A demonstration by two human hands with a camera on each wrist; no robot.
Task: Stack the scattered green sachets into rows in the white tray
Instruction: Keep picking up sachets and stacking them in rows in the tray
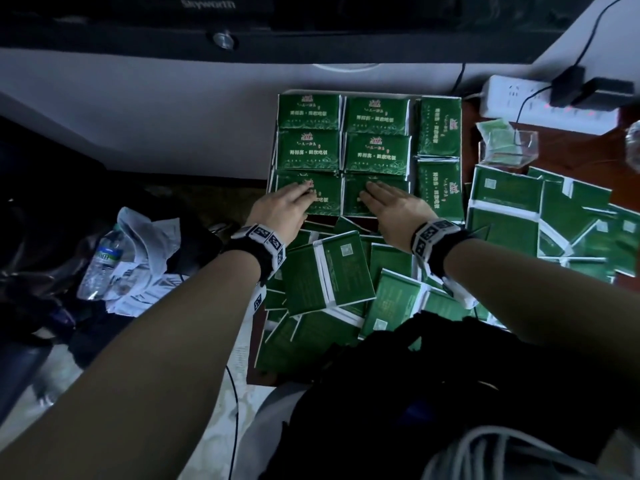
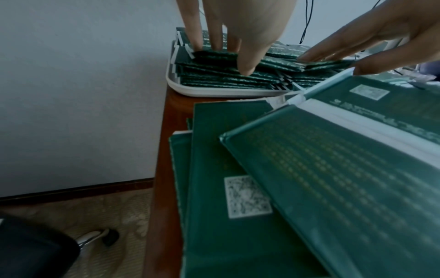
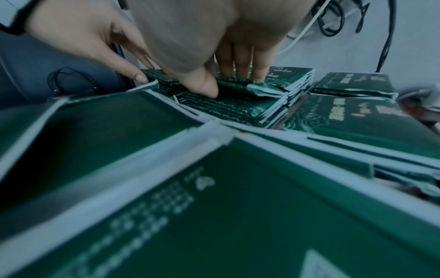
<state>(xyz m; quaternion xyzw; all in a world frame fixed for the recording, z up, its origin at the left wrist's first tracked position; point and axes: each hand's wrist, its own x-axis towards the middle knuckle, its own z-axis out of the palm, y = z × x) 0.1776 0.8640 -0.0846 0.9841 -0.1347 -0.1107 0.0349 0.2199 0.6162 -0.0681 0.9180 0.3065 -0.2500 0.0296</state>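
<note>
Both hands are flat on the near row of stacks right now: the left hand (image 1: 280, 211) lies palm-down on the near-left stack of flat green foil sachets (image 1: 306, 194), and the right hand (image 1: 393, 207) does the same on the stack just right of it (image 1: 375, 192). Neither grip is holding anything. Fingers are straight and spread, pressing the tops, and in the wrist views each thumb (image 2: 248, 64) sits against the near edge of its pile, so I'd say this is squaring-up rather than picking. The shallow white plastic tray (image 2: 214, 92) sits at the far-left corner of the reddish-brown wooden bench (image 2: 171, 105) and it's pretty full: two columns of three stacks with their long sides running left-right, plus a right-hand column (image 1: 440, 154) of two stacks turned the other way, long axis running near-far. The loose sachets that still need stacking are on the near side of both hands, a messy heap (image 1: 329, 271) lying mostly back-side up at all angles, touching the tray's near edge. Another spread (image 1: 540, 216) lies to the right of the tray, closer to the right hand. So the next grab probably means pulling back toward the body, not reaching further out. Also a small clear plastic box (image 1: 509, 147) sits far right with a few sachets in it.
</note>
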